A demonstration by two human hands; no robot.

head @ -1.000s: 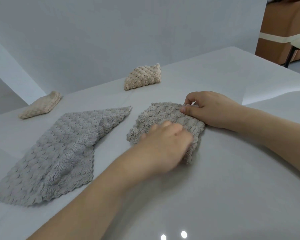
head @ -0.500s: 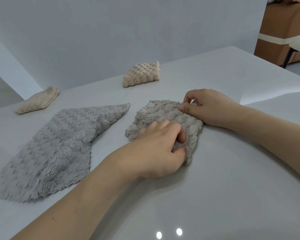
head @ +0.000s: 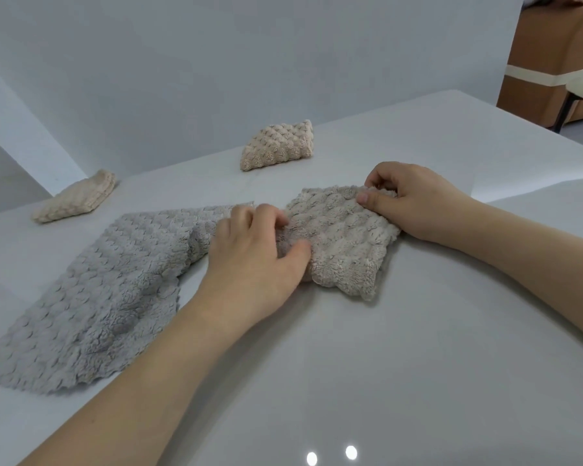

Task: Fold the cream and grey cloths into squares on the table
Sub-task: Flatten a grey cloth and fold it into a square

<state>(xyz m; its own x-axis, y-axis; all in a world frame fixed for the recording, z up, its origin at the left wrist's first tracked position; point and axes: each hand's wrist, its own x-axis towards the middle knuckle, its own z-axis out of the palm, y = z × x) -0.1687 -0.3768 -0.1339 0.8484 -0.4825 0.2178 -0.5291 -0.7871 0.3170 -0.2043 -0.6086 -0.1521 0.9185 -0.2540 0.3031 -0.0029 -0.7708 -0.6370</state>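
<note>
A folded grey-beige cloth (head: 347, 240) lies in the middle of the white table (head: 418, 348). My left hand (head: 253, 260) grips its left edge, fingers curled into the fabric and thumb on top. My right hand (head: 414, 200) pinches its far right corner between thumb and fingers. A larger grey cloth (head: 98, 297) lies spread flat to the left, one corner reaching behind my left hand. Two folded cream cloths sit farther back: one (head: 278, 146) behind the centre, one (head: 76, 196) at the far left.
A grey wall (head: 216, 62) rises behind the table. At the far right stand a brown cardboard box (head: 549, 55) with a tape strip and a dark chair leg (head: 564, 109). The table's right edge runs past my right forearm.
My left hand slid from the middle of the folded cloth to its left edge and now grips it. My right hand stayed on the far right corner.
</note>
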